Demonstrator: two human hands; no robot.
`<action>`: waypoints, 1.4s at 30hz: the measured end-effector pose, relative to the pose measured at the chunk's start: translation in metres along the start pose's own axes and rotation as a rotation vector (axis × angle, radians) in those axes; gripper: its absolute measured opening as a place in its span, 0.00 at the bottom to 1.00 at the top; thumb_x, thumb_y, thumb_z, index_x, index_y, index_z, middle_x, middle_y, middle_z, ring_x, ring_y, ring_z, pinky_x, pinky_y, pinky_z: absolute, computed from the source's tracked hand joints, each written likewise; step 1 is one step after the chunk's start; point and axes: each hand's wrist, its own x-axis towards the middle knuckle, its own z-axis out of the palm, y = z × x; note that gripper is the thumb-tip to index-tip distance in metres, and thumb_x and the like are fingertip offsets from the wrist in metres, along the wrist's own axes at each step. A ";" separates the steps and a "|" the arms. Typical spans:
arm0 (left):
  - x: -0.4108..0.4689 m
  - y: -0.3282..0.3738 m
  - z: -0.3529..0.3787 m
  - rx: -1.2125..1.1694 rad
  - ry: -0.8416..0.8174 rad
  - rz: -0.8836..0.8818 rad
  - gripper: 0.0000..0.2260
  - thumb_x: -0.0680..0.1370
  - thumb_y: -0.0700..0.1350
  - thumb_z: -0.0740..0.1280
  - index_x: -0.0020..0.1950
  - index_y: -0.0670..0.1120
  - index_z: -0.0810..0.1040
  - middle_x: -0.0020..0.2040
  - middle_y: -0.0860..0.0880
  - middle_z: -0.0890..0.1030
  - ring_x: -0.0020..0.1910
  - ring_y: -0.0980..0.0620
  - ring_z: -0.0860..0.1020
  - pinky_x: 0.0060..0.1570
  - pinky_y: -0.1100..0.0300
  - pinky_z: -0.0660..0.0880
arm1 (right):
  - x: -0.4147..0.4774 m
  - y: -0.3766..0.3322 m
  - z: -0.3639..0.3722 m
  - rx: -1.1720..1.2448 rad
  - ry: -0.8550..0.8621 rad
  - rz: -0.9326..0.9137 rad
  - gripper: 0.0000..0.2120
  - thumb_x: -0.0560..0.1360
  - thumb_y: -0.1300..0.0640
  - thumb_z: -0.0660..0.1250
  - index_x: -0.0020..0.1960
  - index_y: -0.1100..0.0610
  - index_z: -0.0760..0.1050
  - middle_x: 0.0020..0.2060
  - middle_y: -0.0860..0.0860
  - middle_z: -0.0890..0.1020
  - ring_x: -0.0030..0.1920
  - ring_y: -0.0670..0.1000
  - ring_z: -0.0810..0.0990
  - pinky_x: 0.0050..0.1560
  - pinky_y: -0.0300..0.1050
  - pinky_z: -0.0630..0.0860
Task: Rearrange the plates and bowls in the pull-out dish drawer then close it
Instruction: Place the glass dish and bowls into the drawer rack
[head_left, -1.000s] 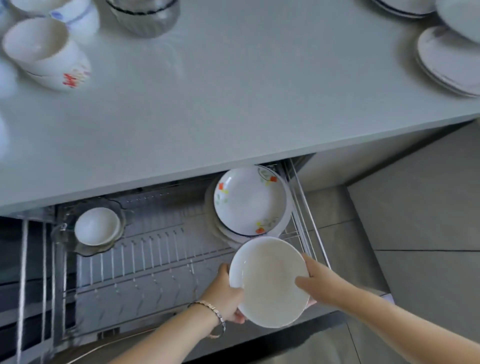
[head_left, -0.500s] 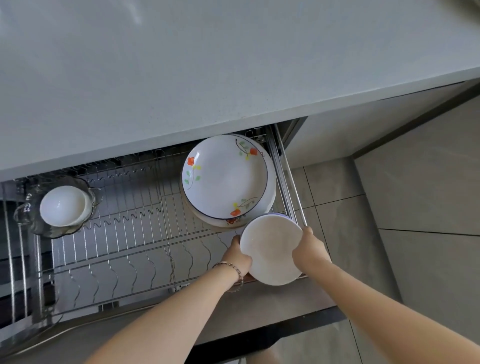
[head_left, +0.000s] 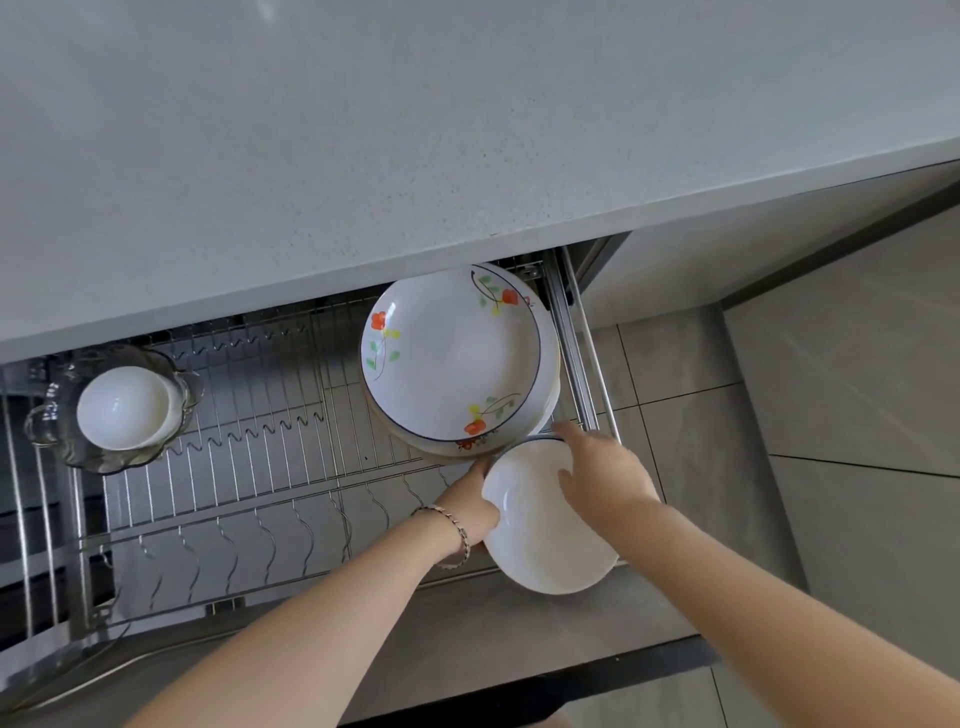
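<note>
White round ceramic bowl lowered into steel-wire pull-out drawer, between the hands. Left hand grips its rim; right hand has loosened, fingers straight across it. Placement judged nearly complete.

In the drawer, the plate stack sits partly under the table. Just before the stack lies a bowl, left hand gripping its left edge, right hand over its right. Far left of the stack, small bowls sit in a glass dish.
</note>
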 end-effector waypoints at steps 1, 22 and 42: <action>0.000 0.002 -0.002 0.028 -0.003 0.045 0.31 0.74 0.31 0.56 0.74 0.53 0.59 0.64 0.45 0.75 0.52 0.50 0.71 0.53 0.57 0.73 | 0.006 -0.001 -0.004 0.004 -0.046 -0.025 0.26 0.76 0.63 0.57 0.71 0.47 0.63 0.59 0.56 0.76 0.58 0.59 0.77 0.51 0.47 0.75; 0.039 0.005 -0.009 -2.064 0.236 -0.157 0.31 0.78 0.63 0.44 0.75 0.48 0.62 0.76 0.41 0.61 0.74 0.35 0.60 0.67 0.36 0.59 | 0.026 0.017 -0.006 0.021 -0.090 -0.127 0.28 0.75 0.67 0.53 0.69 0.44 0.68 0.57 0.58 0.78 0.57 0.61 0.77 0.54 0.48 0.74; 0.073 -0.010 -0.028 -1.854 0.017 0.056 0.26 0.73 0.60 0.55 0.67 0.50 0.74 0.67 0.38 0.73 0.65 0.30 0.70 0.59 0.23 0.60 | 0.050 0.008 0.009 -0.050 -0.159 -0.079 0.25 0.73 0.69 0.53 0.64 0.51 0.72 0.55 0.58 0.79 0.54 0.61 0.78 0.46 0.46 0.73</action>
